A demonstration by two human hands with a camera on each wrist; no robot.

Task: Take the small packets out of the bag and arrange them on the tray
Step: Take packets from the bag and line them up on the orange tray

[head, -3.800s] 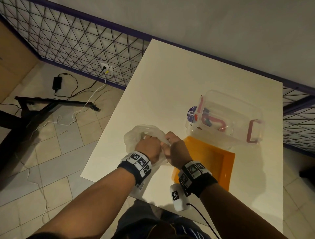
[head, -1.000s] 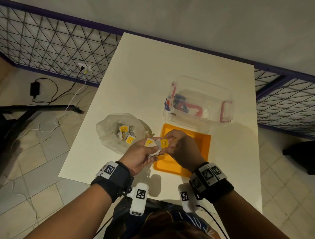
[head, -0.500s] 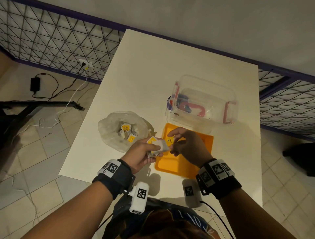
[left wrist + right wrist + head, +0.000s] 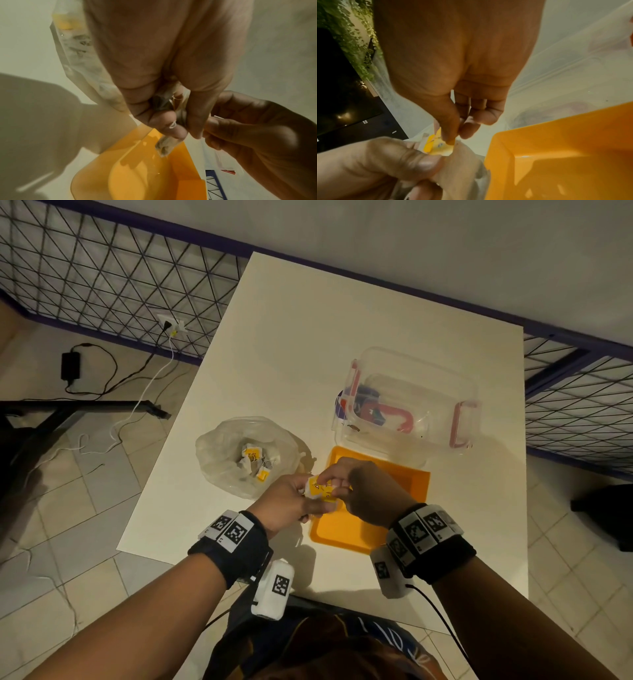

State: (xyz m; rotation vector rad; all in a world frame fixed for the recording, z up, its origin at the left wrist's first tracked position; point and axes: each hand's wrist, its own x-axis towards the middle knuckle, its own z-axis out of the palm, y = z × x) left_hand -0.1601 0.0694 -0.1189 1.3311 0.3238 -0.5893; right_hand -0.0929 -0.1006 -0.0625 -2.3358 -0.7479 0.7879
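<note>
At the centre of the head view I have both hands meeting over the left edge of the orange tray (image 4: 404, 484). My left hand (image 4: 286, 501) is curled round a small bunch of packets (image 4: 320, 491), white with yellow tags, and my right hand (image 4: 368, 491) pinches the yellow tag of one of them between thumb and forefinger. The right wrist view shows that pinch clearly, thumb tip on the tag; the left wrist view shows the fingers wrapped round crumpled packet paper above the tray.

Just left of the hands, the clear bag (image 4: 222, 453) lies open on the white table (image 4: 308, 337) with more packets (image 4: 255, 462) inside. Above the tray, touching its far edge, stands a clear box (image 4: 428, 392) with pink clasps.

The table runs up to a pale wall. At upper left and far right, a dark wire grid (image 4: 102, 265) stands along the tiled floor (image 4: 68, 508), where cables (image 4: 113, 412) and a black adapter (image 4: 70, 366) lie.
</note>
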